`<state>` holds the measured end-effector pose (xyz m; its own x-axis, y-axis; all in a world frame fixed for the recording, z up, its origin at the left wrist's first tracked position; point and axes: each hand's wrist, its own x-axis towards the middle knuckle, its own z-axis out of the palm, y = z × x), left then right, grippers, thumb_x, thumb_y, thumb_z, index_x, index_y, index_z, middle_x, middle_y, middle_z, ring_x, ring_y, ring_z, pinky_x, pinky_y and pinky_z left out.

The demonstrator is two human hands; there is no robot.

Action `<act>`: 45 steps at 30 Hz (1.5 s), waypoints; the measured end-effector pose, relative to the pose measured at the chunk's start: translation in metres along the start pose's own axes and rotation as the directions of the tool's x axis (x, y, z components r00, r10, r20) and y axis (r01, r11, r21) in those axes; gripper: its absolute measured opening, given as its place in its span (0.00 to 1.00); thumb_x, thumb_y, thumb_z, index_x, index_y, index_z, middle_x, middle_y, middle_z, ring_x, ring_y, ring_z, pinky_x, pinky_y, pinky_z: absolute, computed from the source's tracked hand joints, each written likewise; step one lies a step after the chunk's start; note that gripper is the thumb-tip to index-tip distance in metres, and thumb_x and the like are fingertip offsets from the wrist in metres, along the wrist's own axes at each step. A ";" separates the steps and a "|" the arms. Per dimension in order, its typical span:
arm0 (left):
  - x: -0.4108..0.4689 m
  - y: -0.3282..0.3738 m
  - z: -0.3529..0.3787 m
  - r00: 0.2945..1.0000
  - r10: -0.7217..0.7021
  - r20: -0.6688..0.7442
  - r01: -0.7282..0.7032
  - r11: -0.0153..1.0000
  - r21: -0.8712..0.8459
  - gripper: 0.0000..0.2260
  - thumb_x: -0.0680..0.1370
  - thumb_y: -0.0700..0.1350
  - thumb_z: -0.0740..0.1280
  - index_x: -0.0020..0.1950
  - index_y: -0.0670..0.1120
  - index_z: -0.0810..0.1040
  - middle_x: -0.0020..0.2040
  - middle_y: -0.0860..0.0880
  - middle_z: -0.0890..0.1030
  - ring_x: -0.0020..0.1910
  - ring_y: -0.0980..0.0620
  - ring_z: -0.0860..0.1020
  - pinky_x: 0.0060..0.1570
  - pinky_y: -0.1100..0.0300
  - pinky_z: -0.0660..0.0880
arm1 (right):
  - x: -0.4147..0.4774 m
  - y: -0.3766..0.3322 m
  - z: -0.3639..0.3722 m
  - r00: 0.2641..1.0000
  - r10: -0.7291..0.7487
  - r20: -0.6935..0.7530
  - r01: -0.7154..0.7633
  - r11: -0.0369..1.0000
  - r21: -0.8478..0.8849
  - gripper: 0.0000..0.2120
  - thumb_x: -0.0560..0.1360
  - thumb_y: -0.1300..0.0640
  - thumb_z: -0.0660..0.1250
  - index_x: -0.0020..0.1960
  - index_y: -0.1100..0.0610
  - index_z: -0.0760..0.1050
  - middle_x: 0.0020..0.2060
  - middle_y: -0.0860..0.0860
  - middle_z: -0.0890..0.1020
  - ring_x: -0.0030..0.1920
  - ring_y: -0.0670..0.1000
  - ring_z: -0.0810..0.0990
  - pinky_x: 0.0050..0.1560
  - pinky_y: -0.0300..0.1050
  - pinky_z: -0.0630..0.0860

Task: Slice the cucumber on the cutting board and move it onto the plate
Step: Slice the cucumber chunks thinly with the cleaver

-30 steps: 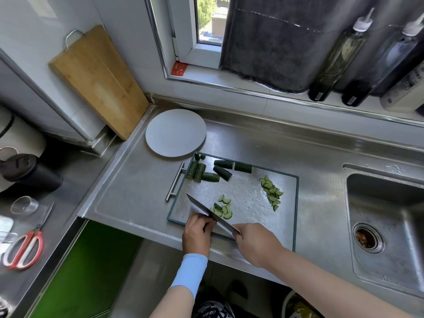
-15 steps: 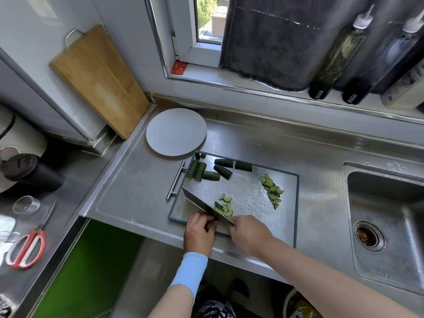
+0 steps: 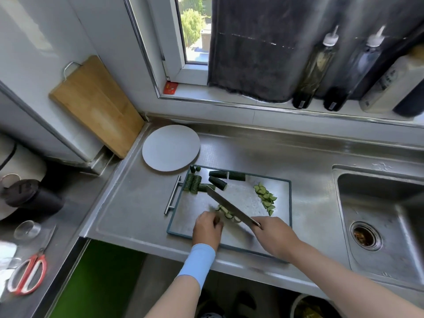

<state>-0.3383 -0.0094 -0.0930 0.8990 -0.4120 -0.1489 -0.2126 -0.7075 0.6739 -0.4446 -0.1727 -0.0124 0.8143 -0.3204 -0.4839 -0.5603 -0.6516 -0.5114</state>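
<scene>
Right hand (image 3: pixel 274 236) grasps knife (image 3: pixel 230 205), blade slanted over slices (image 3: pixel 226 213) on cutting board (image 3: pixel 291 203). Left hand (image 3: pixel 207 228) curled beside them; grasp cannot be told. Cucumber chunks (image 3: pixel 218 182) far-left, plate (image 3: pixel 171 148) beyond

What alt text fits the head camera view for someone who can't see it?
A person's right hand holds a long steel knife over pale cucumber slices beside the left hand, on a teal-rimmed steel cutting board. Uncut dark green cucumber chunks lie at its far edge, near a round white plate.
</scene>
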 end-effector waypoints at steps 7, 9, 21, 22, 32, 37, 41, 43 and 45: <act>0.024 0.017 -0.044 0.956 -0.288 -0.056 0.270 0.938 -0.219 0.13 0.78 0.35 0.60 0.53 0.50 0.79 0.52 0.49 0.80 0.50 0.47 0.78 0.49 0.60 0.71 | -0.006 0.005 -0.028 0.965 -0.214 -0.153 0.132 0.897 -0.421 0.14 0.79 0.50 0.58 0.63 0.42 0.73 0.43 0.46 0.84 0.42 0.53 0.80 0.38 0.46 0.74; 0.030 0.012 -0.066 0.922 -0.320 -0.219 0.245 0.919 -0.309 0.14 0.78 0.36 0.58 0.46 0.52 0.79 0.48 0.51 0.80 0.48 0.48 0.77 0.45 0.60 0.70 | -0.004 0.006 -0.030 0.962 -0.226 -0.151 0.123 0.857 -0.501 0.14 0.77 0.52 0.59 0.61 0.43 0.73 0.45 0.47 0.84 0.44 0.54 0.81 0.36 0.46 0.72; 0.029 0.030 -0.055 0.861 0.252 0.441 -0.279 0.960 -0.004 0.17 0.74 0.39 0.59 0.51 0.57 0.81 0.50 0.57 0.74 0.53 0.57 0.70 0.61 0.59 0.69 | 0.000 -0.025 -0.018 0.962 -0.239 -0.132 0.100 0.758 -0.645 0.08 0.78 0.58 0.60 0.57 0.52 0.71 0.45 0.52 0.82 0.40 0.57 0.76 0.36 0.48 0.64; 0.031 0.031 -0.054 0.854 0.249 0.458 -0.276 0.961 -0.007 0.17 0.73 0.38 0.59 0.53 0.57 0.80 0.51 0.57 0.73 0.54 0.57 0.69 0.62 0.59 0.68 | 0.000 -0.026 -0.018 0.962 -0.240 -0.134 0.098 0.755 -0.648 0.08 0.78 0.59 0.60 0.57 0.53 0.71 0.46 0.52 0.82 0.41 0.58 0.76 0.37 0.48 0.63; 0.044 0.036 -0.060 0.837 0.263 0.480 -0.259 0.963 -0.076 0.24 0.72 0.35 0.55 0.57 0.58 0.79 0.57 0.59 0.75 0.59 0.55 0.73 0.64 0.56 0.69 | -0.002 -0.032 -0.013 0.963 -0.234 -0.136 0.096 0.764 -0.638 0.09 0.78 0.58 0.61 0.57 0.51 0.71 0.45 0.51 0.82 0.44 0.58 0.80 0.37 0.48 0.65; 0.045 0.037 -0.057 0.785 0.303 0.540 -0.358 0.934 -0.004 0.25 0.69 0.41 0.54 0.56 0.66 0.74 0.56 0.63 0.73 0.59 0.58 0.70 0.63 0.51 0.70 | 0.004 -0.041 -0.013 0.960 -0.240 -0.142 0.094 0.757 -0.647 0.08 0.78 0.58 0.61 0.56 0.52 0.72 0.43 0.51 0.82 0.40 0.57 0.79 0.36 0.48 0.68; 0.060 0.036 -0.062 0.779 0.250 0.575 -0.324 0.946 0.027 0.27 0.74 0.34 0.53 0.70 0.54 0.71 0.71 0.56 0.68 0.70 0.53 0.65 0.72 0.59 0.59 | 0.001 -0.047 -0.015 0.961 -0.233 -0.152 0.079 0.751 -0.655 0.08 0.78 0.58 0.61 0.56 0.52 0.71 0.44 0.52 0.82 0.37 0.57 0.71 0.35 0.48 0.65; 0.064 0.032 -0.068 0.843 0.225 0.488 -0.238 0.971 -0.037 0.27 0.74 0.32 0.53 0.66 0.55 0.75 0.68 0.57 0.71 0.68 0.55 0.68 0.68 0.62 0.62 | 0.000 -0.049 -0.015 0.963 -0.221 -0.157 0.068 0.758 -0.649 0.09 0.78 0.58 0.61 0.57 0.51 0.71 0.44 0.52 0.82 0.37 0.56 0.70 0.36 0.48 0.66; 0.065 0.032 -0.074 0.847 0.269 0.459 -0.267 0.961 -0.071 0.25 0.73 0.32 0.54 0.58 0.56 0.80 0.61 0.57 0.76 0.62 0.54 0.73 0.63 0.62 0.67 | 0.001 -0.052 -0.015 0.965 -0.207 -0.158 0.059 0.763 -0.643 0.09 0.78 0.58 0.61 0.58 0.51 0.71 0.44 0.52 0.82 0.36 0.57 0.71 0.36 0.48 0.67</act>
<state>-0.2580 -0.0162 -0.0274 0.5280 -0.8028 -0.2770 -0.4172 -0.5293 0.7388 -0.4128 -0.1492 0.0243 0.9263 -0.2828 -0.2489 -0.2825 -0.9585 0.0380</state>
